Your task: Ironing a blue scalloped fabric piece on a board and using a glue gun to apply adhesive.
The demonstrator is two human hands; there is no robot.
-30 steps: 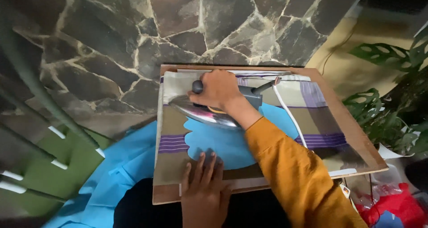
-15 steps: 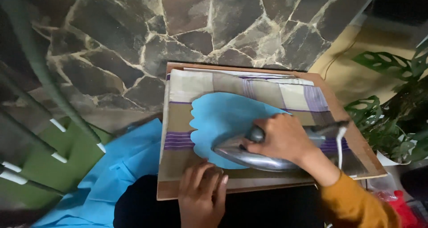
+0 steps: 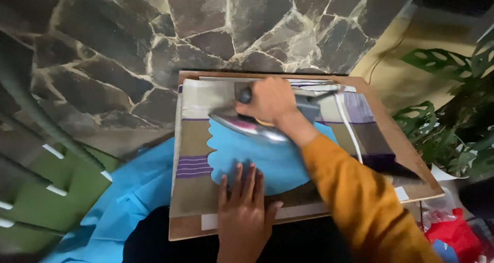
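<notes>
- Right hand closed around the dark handle of a clothes iron, at the far left part of the board; orange sleeve runs back toward the near right
- Iron's shiny soleplate lies flat on the blue fabric, tip pointing left; its white cord trails off to the right across the pad
- Left hand open, palm down, fingers spread, pressing the near edge of the blue fabric against the pad
- Blue fabric has a scalloped left edge and lies on a striped cloth pad in beige, purple and brown, which covers a wooden board
- More blue cloth hangs off the near left of the board onto the ground
- Stone wall beyond; leafy plant at right; something red at near right, possibly a plastic bag, too blurred to say
- Step in hand, as judged: pressing the far part of the blue piece while the flat hand pins it
- Next move calls for keeping the pinning fingers clear of the soleplate and the fabric taut, so no crease is ironed in
</notes>
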